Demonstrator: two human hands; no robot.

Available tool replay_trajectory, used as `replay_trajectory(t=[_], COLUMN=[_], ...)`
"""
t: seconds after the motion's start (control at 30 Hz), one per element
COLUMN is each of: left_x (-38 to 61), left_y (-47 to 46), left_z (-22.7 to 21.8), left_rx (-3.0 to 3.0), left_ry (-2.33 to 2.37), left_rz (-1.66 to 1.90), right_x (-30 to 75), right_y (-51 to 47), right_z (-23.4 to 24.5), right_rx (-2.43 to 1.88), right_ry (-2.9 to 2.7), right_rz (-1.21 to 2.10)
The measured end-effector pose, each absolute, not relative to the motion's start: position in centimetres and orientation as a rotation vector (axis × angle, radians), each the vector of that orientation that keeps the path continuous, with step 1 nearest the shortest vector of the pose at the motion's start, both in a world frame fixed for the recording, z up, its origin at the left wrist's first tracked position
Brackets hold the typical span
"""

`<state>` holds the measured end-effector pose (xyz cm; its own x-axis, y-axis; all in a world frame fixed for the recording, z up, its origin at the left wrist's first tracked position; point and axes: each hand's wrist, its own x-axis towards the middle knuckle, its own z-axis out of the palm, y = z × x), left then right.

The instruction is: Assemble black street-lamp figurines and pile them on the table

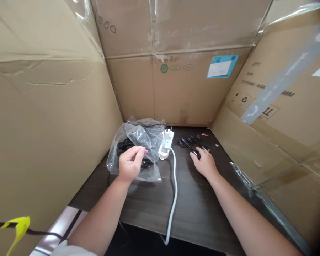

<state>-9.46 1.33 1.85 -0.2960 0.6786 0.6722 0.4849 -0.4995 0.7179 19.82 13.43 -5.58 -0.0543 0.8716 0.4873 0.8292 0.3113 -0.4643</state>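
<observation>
My left hand (132, 163) lies over a crumpled clear plastic bag (138, 137), its curled fingers against the plastic. Inside the bag is a coiled black cable (125, 145), partly hidden by my hand. Just right of the bag stands a white power strip (166, 144), and its white cord (174, 192) runs toward the table's front edge. My right hand (204, 161) rests on a small black object (196, 153), which it mostly covers. Several black plastic pieces (189, 141) lie just beyond its fingertips.
Large cardboard sheets (176, 89) wall off the back and both sides of the dark wood tabletop (192, 213). A black cord with a yellow tag (20, 227) crosses the lower left. Loose plastic film (244, 179) lies along the right wall.
</observation>
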Motion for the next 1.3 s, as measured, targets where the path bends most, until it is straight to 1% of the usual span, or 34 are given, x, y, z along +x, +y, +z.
replay_trajectory(t=[0.07, 0.13, 0.17, 0.37, 0.43, 0.53, 0.6, 0.7, 0.8, 0.87, 0.93, 1.0, 1.1, 1.2, 1.3], left_x=[-12.0, -14.4, -15.5, -18.8, -18.9, -18.6, -18.4, -18.4, -18.7, -18.7, -18.3, -17.2, -14.1, -10.0, -6.0], left_y=[1.5, 1.6, 1.5, 1.3, 1.5, 1.9, 2.1, 1.9, 1.0, 0.0, -1.2, -2.3, -3.4, -3.4, -2.5], left_z=[1.6, 1.2, 1.0, 0.7, 0.6, 0.4, 0.5, 1.2, 2.2, 2.5, 2.3, 1.8, 1.4, 1.7, 2.3], left_rx=[1.775, 1.952, 2.022, 2.371, 2.439, 2.505, 2.538, 2.567, 2.573, 2.505, 2.303, 1.978, 1.555, 1.437, 1.412], left_ry=[1.703, 1.926, 1.965, 1.877, 1.839, 1.818, 1.821, 1.852, 1.882, 1.832, 1.704, 1.575, 1.435, 1.302, 1.194], left_rz=[1.819, 1.535, 1.413, 0.804, 0.663, 0.555, 0.549, 0.637, 0.792, 1.001, 1.239, 1.427, 1.5, 1.403, 1.288], right_x=[19.9, 20.1, 20.2, 20.3, 20.1, 20.0, 20.0, 20.0, 19.9, 19.8, 19.6, 19.3, 18.6, 17.8, 17.1], right_y=[13.2, 13.0, 12.9, 12.4, 12.3, 12.1, 12.0, 11.8, 11.5, 11.3, 11.1, 10.7, 9.6, 7.8, 5.6], right_z=[-5.5, -5.4, -5.3, -4.9, -4.9, -4.7, -4.6, -4.3, -4.0, -3.9, -3.8, -3.6, -2.9, -1.7, -0.5], right_rx=[-1.486, -1.462, -1.452, -1.334, -1.318, -1.32, -1.317, -1.308, -1.296, -1.288, -1.275, -1.242, -1.153, -1.023, -0.824], right_ry=[-1.856, -1.834, -1.822, -1.779, -1.774, -1.772, -1.773, -1.772, -1.767, -1.766, -1.769, -1.774, -1.774, -1.829, -1.91], right_rz=[0.044, 0.018, 0.01, -0.036, -0.014, 0.02, 0.027, 0.04, 0.054, 0.064, 0.071, 0.078, 0.123, 0.336, 0.854])
